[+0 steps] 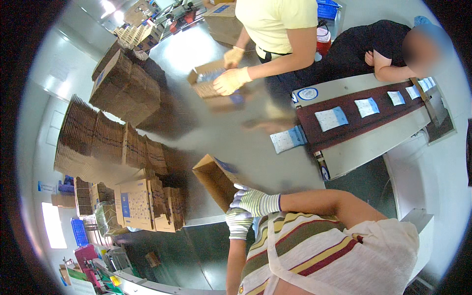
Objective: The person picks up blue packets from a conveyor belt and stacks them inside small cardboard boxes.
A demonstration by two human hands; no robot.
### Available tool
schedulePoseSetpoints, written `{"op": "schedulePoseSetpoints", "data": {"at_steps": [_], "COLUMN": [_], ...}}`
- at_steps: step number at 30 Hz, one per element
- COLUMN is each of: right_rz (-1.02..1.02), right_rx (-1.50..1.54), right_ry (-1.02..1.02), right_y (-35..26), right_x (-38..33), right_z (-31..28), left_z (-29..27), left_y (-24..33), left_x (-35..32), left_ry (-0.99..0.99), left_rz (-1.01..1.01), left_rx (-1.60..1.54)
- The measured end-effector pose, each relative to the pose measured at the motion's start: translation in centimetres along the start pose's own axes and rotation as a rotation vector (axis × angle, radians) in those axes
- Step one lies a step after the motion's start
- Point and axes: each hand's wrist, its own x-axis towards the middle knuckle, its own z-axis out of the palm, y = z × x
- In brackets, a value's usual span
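Note:
An open brown cardboard box (216, 182) stands tilted on the near part of the metal table, its opening facing up and left. My right hand (255, 200), in a white and green striped glove, is closed on the box's near right edge. Just below it my left hand (239, 222), gloved the same way, holds the near end of that box. Its fingers are partly hidden. The inside I can see is bare cardboard; its bottom is out of sight. A white and blue soft packet (287, 140) lies at the conveyor's end, beyond my right hand.
A conveyor (334, 140) at the right carries several packets. Across the metal table (196, 132), a co-worker's yellow-gloved hands (233, 78) hold another box (201, 86). A person in black (364, 49) leans by the conveyor. Stacks of flattened cartons (98, 140) line the left. A blurred arm (268, 120) crosses the table.

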Motion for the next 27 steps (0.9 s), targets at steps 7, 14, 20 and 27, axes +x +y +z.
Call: {"op": "schedulePoseSetpoints", "data": {"at_steps": [7,14,20,27], "right_rz": [-0.006,-0.042,0.225,1.170], "right_rx": [0.016,0.134,-0.210,-0.824], "right_ry": [0.026,0.182,0.267,-0.070], "right_y": [0.5,1.3,9.9,21.4], "right_x": [0.3,-0.6,-7.8,-22.4], "right_z": [0.2,-0.7,-8.3,-24.6], "left_z": [-0.1,-1.7,-2.7,-2.8], "left_y": [-0.1,0.6,1.5,1.7], "left_x": [0.2,1.6,1.5,1.5], "left_ry": [0.042,-0.054,-0.143,-0.086], "left_rz": [0.020,0.047,-0.100,-0.081], "left_rx": [-0.040,-0.078,-0.001,-0.011]}}
